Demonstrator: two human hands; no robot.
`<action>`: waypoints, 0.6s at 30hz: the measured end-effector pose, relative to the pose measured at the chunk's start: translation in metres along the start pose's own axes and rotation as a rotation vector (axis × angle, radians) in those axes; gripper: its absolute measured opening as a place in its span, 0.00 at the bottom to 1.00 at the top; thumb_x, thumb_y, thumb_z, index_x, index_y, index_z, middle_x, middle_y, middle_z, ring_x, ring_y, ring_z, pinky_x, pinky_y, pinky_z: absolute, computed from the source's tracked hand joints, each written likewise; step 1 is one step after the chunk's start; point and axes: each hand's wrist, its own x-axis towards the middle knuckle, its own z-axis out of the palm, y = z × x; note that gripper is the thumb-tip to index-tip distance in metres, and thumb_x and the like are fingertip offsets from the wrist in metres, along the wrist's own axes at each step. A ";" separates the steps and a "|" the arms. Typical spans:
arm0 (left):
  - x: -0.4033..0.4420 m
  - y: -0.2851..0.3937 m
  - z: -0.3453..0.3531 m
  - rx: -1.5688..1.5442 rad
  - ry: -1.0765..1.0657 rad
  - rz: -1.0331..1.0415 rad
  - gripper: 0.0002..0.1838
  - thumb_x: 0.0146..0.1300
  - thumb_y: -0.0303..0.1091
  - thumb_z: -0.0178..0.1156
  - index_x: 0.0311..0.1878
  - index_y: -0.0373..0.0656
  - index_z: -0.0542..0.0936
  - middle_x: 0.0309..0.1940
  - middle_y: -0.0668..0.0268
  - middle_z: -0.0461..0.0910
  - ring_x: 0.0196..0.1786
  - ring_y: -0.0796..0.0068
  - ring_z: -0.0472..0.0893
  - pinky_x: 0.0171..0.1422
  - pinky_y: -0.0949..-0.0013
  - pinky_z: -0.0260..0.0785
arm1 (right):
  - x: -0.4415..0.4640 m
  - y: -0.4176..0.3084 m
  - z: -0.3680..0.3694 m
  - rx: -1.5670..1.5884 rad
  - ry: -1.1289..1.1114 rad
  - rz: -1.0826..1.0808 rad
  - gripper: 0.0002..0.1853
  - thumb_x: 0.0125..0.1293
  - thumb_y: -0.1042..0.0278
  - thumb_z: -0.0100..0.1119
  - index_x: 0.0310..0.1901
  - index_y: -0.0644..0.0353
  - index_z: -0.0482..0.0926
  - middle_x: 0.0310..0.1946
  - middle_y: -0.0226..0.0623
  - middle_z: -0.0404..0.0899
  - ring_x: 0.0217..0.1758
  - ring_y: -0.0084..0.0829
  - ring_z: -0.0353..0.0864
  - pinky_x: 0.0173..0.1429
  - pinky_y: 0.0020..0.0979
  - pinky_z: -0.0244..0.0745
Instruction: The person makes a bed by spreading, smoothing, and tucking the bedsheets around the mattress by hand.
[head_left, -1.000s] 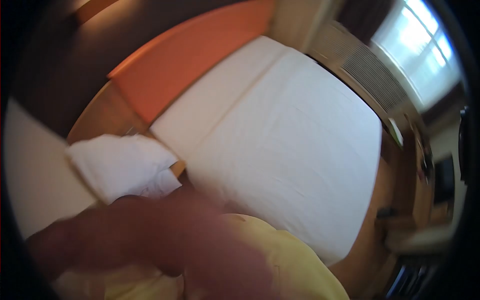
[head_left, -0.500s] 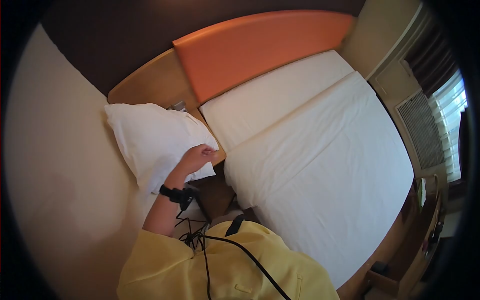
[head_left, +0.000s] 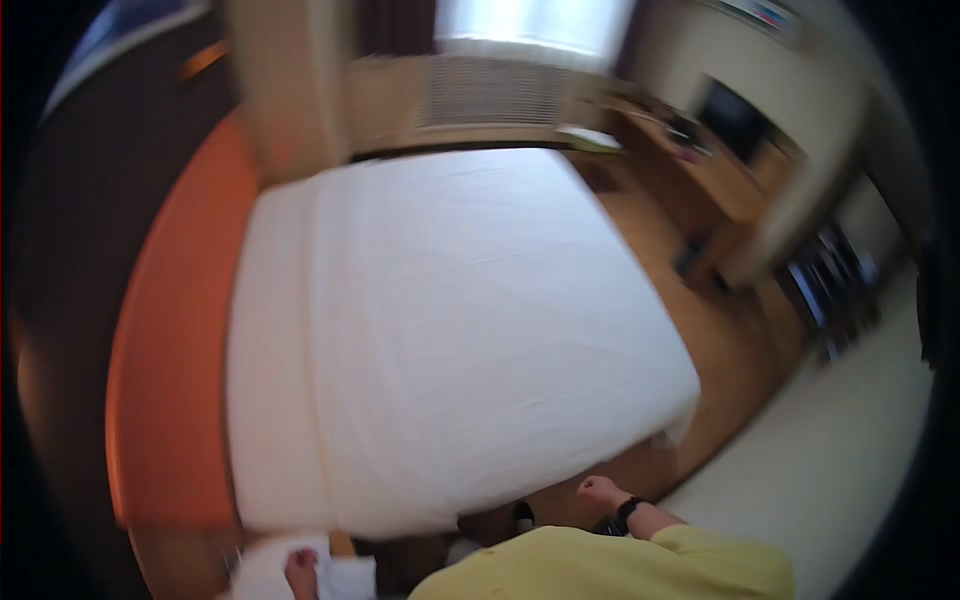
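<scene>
My left hand [head_left: 302, 570] is at the bottom left, over the white pillow [head_left: 268, 565]. Its fingers are blurred, and whether they are open or closed cannot be made out. Beyond the near edge of the bed [head_left: 460, 330], towards its foot end, my right hand [head_left: 604, 493] hangs with its fingers curled in and nothing visible in them. A black band [head_left: 629, 509] circles the right wrist. White bedding lies over the whole mattress, with a fold line near the headboard.
An orange headboard [head_left: 185, 370] borders the bed on the left. A wooden desk [head_left: 690, 170] with a dark screen [head_left: 732, 118] stands at the upper right. Wooden floor [head_left: 720, 350] runs along the bed's foot. A window [head_left: 530, 25] is at the far side.
The view has turned towards the right. The pillow now shows lower in the frame, and my right hand has come into view. My left hand is still by the pillow.
</scene>
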 end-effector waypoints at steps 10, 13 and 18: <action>-0.055 0.256 0.291 0.573 -0.713 0.483 0.15 0.48 0.40 0.62 0.31 0.37 0.76 0.28 0.57 0.78 0.32 0.66 0.76 0.39 0.66 0.67 | -0.108 0.202 -0.015 0.112 0.203 0.290 0.13 0.48 0.53 0.54 0.21 0.53 0.79 0.19 0.32 0.78 0.23 0.22 0.76 0.30 0.26 0.69; -0.119 0.281 0.382 0.536 -0.866 0.626 0.15 0.48 0.41 0.62 0.31 0.38 0.77 0.28 0.56 0.78 0.32 0.64 0.76 0.40 0.66 0.67 | -0.132 0.282 -0.015 0.132 0.038 0.528 0.13 0.47 0.53 0.52 0.20 0.53 0.79 0.20 0.31 0.78 0.24 0.24 0.77 0.30 0.28 0.69; -0.235 0.304 0.525 0.745 -1.165 0.851 0.12 0.49 0.41 0.61 0.27 0.42 0.77 0.24 0.63 0.78 0.29 0.70 0.78 0.35 0.69 0.68 | -0.133 0.440 -0.012 0.215 0.091 0.347 0.13 0.45 0.52 0.50 0.16 0.50 0.76 0.18 0.33 0.77 0.24 0.30 0.76 0.30 0.34 0.68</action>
